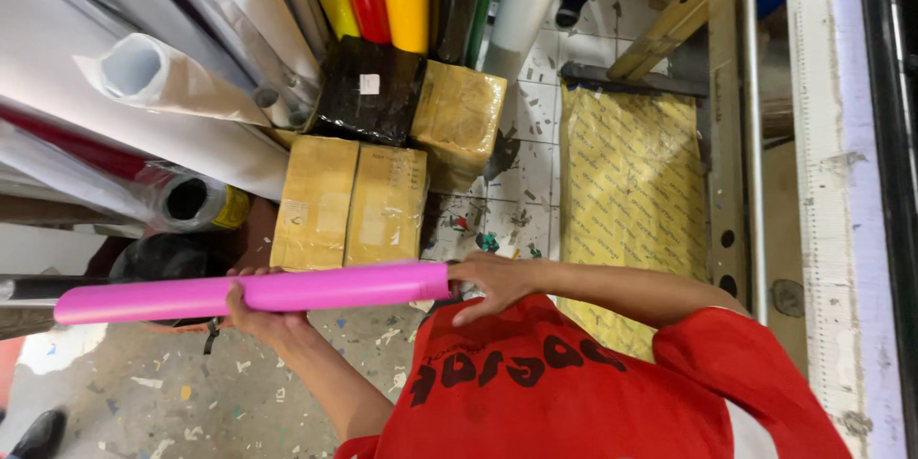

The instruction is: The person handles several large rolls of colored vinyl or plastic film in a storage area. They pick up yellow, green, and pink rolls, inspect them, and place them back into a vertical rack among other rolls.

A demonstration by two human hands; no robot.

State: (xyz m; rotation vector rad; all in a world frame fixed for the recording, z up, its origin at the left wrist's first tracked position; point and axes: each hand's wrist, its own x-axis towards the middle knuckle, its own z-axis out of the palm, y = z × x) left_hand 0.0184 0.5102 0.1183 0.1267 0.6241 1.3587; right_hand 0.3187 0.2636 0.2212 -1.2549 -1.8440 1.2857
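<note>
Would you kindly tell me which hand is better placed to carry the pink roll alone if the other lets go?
Left, most likely. The left hand wraps the pink roll from beneath, near its middle, so it should balance there. The right hand only meets the roll's end.

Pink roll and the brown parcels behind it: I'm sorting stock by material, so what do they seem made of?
The pink roll, gripped by the left hand, looks like wound plastic or vinyl film: smooth, with a soft sheen along its length. The brown parcels look like boxes, probably cardboard, wrapped in glossy packing tape: wrinkled and shiny.
</note>
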